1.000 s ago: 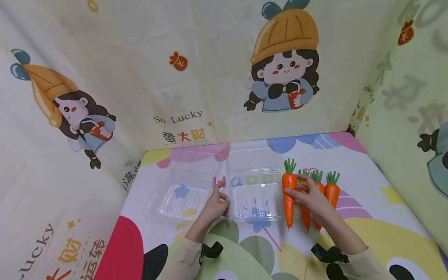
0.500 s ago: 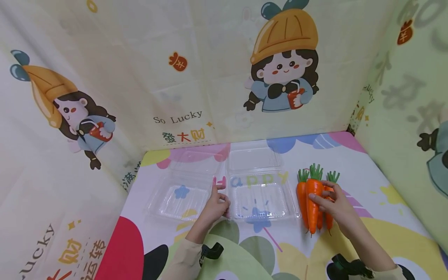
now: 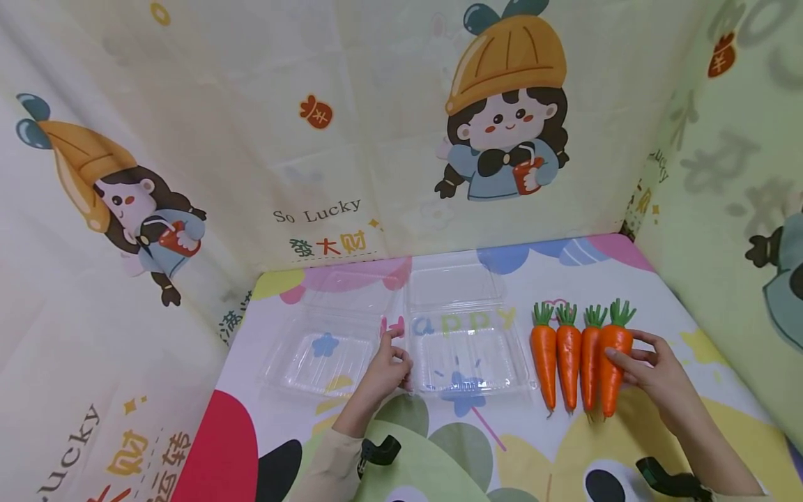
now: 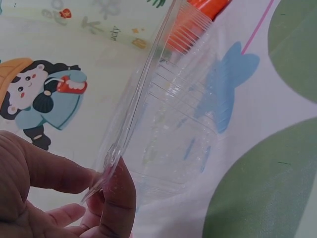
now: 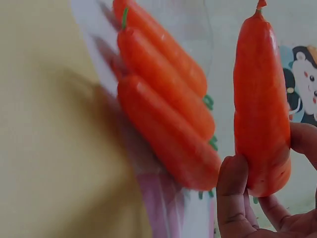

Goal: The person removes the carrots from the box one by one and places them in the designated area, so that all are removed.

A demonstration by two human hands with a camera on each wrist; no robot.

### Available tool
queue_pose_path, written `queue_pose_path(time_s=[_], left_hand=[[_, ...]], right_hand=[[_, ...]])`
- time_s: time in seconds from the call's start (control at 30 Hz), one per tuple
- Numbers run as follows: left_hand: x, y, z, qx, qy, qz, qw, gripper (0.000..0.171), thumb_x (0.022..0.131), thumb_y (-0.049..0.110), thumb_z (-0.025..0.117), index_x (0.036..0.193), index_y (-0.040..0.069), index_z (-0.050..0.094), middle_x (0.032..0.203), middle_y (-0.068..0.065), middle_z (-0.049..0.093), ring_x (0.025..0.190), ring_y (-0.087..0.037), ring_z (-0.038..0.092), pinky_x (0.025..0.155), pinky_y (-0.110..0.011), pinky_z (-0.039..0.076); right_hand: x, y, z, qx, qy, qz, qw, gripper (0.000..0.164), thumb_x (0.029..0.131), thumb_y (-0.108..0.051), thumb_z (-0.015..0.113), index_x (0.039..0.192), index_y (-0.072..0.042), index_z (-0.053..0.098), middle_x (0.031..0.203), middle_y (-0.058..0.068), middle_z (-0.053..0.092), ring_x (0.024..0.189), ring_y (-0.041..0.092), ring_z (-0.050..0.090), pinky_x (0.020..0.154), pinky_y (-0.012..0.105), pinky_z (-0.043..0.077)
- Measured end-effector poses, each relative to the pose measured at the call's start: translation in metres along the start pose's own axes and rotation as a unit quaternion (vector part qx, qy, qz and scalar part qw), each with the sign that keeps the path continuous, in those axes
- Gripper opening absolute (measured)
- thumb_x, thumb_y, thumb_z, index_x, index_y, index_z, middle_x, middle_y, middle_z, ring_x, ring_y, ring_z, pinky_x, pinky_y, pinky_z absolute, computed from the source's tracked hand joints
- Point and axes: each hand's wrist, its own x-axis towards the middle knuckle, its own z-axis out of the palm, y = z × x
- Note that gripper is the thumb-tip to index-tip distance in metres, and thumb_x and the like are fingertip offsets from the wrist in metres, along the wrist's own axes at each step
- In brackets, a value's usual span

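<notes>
In my right hand [image 3: 652, 369] I hold an orange toy-like carrot [image 3: 615, 369] with green tops, thumb on one side and fingers on the other. The right wrist view shows this carrot [image 5: 261, 104] raised above the others. Three similar carrots [image 3: 568, 366] lie side by side on the table, just left of the held one. My left hand [image 3: 384, 369] pinches the near left rim of a clear plastic clamshell box [image 3: 467, 383]. In the left wrist view, thumb and finger grip that thin rim [image 4: 106, 173]. The box's lid [image 3: 454, 286] lies folded back.
A second clear clamshell box [image 3: 295, 380] stands open to the left of my left hand. Both boxes rest on a colourfully printed tablecloth [image 3: 458, 453]. Patterned cloth walls [image 3: 389, 139] rise behind and on both sides.
My right hand has carried its carrot rightward, from the box's right side across the row to its right end. All three lying carrots now show uncovered. The left hand stays put.
</notes>
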Motion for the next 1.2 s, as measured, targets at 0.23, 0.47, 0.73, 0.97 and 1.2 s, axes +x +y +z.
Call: queue_pose_path(time_s=[0.23,0.47,0.73,0.97,1.2], left_hand=[[-0.001,0.000,0.001,-0.004,0.005,0.002,1.0000,0.069,0.093,-0.004,0.057,0.155,0.003,0.028,0.095,-0.010,0.053,0.060,-0.015,0.054,0.053,-0.026,0.054],[-0.003,0.001,0.001,-0.007,0.003,0.010,0.9999,0.068,0.094,-0.004,0.057,0.156,0.004,0.028,0.096,-0.011,0.053,0.060,-0.015,0.055,0.054,-0.026,0.054],[-0.003,0.000,0.001,-0.006,0.006,0.007,0.9999,0.070,0.094,-0.004,0.058,0.157,0.004,0.029,0.096,-0.010,0.054,0.060,-0.014,0.054,0.054,-0.026,0.054],[-0.002,0.000,0.001,-0.007,0.004,0.012,0.9999,0.068,0.094,-0.004,0.057,0.156,0.002,0.029,0.095,-0.010,0.053,0.059,-0.013,0.054,0.054,-0.025,0.054],[-0.002,0.000,0.000,-0.002,0.003,0.012,0.9999,0.068,0.094,-0.004,0.057,0.156,0.002,0.029,0.095,-0.010,0.053,0.059,-0.013,0.054,0.053,-0.025,0.053]], right_hand=[[0.005,0.005,-0.010,-0.051,-0.018,0.023,0.998,0.090,0.104,-0.040,0.058,0.154,0.016,0.006,0.131,0.036,0.044,0.077,0.002,0.066,0.072,0.021,0.057],[0.011,0.009,-0.015,-0.048,-0.027,0.036,0.998,0.092,0.105,-0.039,0.056,0.153,0.018,0.002,0.134,0.044,0.037,0.076,0.000,0.064,0.072,0.022,0.059],[0.019,0.022,-0.017,-0.087,-0.013,0.029,0.996,0.093,0.103,-0.041,0.060,0.153,0.018,0.006,0.136,0.048,0.038,0.076,-0.002,0.061,0.069,0.022,0.059],[0.025,0.026,-0.019,-0.110,-0.007,0.034,0.993,0.095,0.102,-0.045,0.061,0.153,0.017,0.010,0.137,0.049,0.039,0.078,0.007,0.067,0.068,0.024,0.060],[0.027,0.025,-0.024,-0.132,0.003,0.036,0.991,0.096,0.100,-0.050,0.062,0.151,0.018,0.016,0.138,0.048,0.039,0.088,0.018,0.069,0.067,0.025,0.060]])
